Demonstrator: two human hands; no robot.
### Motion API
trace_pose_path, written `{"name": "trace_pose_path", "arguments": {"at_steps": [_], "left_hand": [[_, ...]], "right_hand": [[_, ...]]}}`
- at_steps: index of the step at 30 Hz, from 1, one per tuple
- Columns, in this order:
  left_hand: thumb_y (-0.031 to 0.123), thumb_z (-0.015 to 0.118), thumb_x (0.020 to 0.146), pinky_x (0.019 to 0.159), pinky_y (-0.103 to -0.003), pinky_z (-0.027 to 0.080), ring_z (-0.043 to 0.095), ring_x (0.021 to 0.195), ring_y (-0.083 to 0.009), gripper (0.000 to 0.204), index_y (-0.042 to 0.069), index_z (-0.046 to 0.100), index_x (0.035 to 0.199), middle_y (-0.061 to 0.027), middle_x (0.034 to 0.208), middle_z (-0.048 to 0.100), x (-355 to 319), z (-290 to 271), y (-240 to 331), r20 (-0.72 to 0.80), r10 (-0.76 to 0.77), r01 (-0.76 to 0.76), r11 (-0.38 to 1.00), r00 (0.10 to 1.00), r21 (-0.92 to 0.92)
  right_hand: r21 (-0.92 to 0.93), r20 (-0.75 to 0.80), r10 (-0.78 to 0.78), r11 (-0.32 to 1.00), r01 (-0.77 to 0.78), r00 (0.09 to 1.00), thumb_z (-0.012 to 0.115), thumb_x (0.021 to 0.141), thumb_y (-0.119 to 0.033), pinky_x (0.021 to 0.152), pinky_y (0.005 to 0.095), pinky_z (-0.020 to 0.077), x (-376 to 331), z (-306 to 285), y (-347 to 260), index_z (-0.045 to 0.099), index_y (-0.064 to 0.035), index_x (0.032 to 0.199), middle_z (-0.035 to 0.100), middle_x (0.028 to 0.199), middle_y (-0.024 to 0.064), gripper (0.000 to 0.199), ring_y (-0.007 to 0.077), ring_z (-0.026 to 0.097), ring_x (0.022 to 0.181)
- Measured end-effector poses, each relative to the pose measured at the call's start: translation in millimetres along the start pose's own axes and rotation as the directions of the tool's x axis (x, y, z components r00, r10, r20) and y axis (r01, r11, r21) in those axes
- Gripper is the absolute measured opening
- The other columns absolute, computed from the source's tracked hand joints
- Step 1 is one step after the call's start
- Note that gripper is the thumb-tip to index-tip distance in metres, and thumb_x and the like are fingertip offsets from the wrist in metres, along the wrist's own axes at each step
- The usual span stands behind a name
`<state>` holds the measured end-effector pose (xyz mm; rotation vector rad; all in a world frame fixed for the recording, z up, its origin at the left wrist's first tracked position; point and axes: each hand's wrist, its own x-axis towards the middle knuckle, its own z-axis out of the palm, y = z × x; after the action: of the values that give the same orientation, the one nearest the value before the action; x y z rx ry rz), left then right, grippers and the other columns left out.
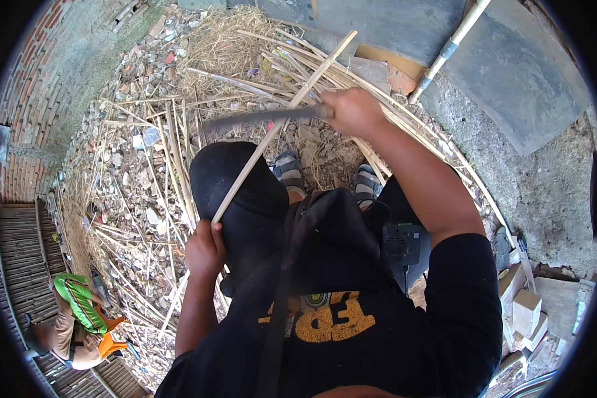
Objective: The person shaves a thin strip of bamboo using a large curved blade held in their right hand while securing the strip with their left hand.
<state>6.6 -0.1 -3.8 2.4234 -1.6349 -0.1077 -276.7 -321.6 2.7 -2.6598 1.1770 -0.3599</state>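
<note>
A long pale bamboo strip (247,167) slants from my left thigh up and away to the right. Its near end is gripped by my left hand (207,249), with the fingers closed round it beside the thigh. My right hand (355,114) is closed on the handle of a long dark machete (262,117), whose handle is mostly hidden in the fist. The blade, slightly blurred, points left and crosses the strip beyond my knee. Whether its edge touches the strip I cannot tell.
Split bamboo strips (172,156) lie over the rubble ground left and ahead, with dry fibre shavings (229,40) at the back. A pole (448,53) leans at the right by grey sheets (517,73). Another person (69,325) is at lower left. Boxes (527,313) stand lower right.
</note>
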Motion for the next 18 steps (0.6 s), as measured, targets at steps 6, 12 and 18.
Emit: {"name": "trace_pose_path", "arguments": {"at_steps": [6,12,18], "left_hand": [[0.032,0.053,0.103,0.055,-0.058,0.045,0.062,0.063,-0.0484,0.029,0.006,0.050,0.090,-0.0238,0.068,0.062,1,-6,8,0.016,-0.020,0.019,0.999,1.000,0.034],[0.032,0.053,0.103,0.055,-0.059,0.045,0.062,0.063,-0.0485,0.028,0.006,0.050,0.091,-0.0244,0.067,0.061,2,2,0,-0.021,0.038,-0.039,0.999,0.999,-0.023],[0.032,0.052,0.103,0.056,-0.059,0.045,0.061,0.064,-0.0493,0.029,0.006,0.051,0.091,-0.0253,0.068,0.061,1,-1,3,0.013,-0.011,0.011,1.000,1.000,-0.024]], "right_hand": [[0.042,-0.067,0.126,0.991,-0.124,0.990,0.068,0.079,-0.021,0.071,0.0499,0.0563,6,-7,26,0.067,-0.0105,0.098,0.070,0.082,0.0160,0.021,0.0375,0.070,0.078],[0.002,0.051,-0.074,0.997,0.074,0.996,0.064,0.087,-0.024,0.075,0.0478,0.0573,5,-10,7,0.067,-0.0143,0.105,0.072,0.087,0.0119,0.021,0.0329,0.071,0.082],[0.112,-0.090,0.206,0.974,-0.195,0.975,0.069,0.079,-0.019,0.076,0.0478,0.0581,10,-10,45,0.069,-0.0093,0.104,0.069,0.078,0.0176,0.027,0.0382,0.069,0.078]]}}
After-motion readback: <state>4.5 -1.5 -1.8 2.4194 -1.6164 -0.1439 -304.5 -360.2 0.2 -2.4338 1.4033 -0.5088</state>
